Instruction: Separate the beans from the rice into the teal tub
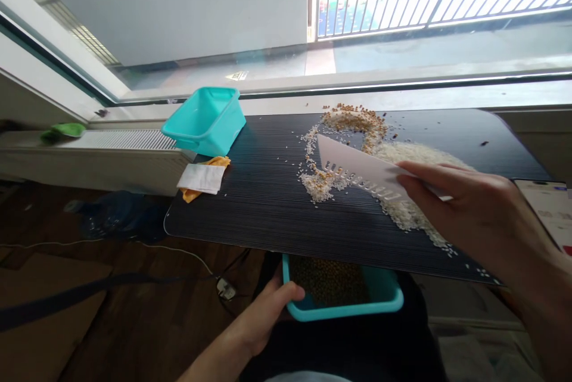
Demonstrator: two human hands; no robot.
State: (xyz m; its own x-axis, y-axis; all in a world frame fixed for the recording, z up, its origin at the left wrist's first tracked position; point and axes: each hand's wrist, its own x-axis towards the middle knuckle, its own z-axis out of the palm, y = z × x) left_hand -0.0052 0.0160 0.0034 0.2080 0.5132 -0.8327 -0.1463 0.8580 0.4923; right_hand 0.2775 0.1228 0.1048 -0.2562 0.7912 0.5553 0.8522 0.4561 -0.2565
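Note:
My right hand point(465, 197) grips a flat white plastic scraper point(353, 161) with a row of slots along its lower edge. The scraper tilts over the table, its far end beside a small heap of rice mixed with yellow-brown grains point(318, 186). A larger white rice pile point(415, 154) lies behind and under my right hand. Farther back, yellow-brown grains point(355, 117) lie mixed with rice. Below the table's front edge, my left hand point(263, 313) holds a teal container point(344, 313) by its left rim, thumb over the edge. Yellowish and greenish-brown grains point(328, 280) partly fill it.
A second teal container point(212, 143) stands at the table's point(268, 215) back left, before a white napkin point(202, 178) on an orange wrapper. A phone point(543, 206) lies at the right edge. Window and sill run behind; a cable and power plug point(226, 288) are on the floor.

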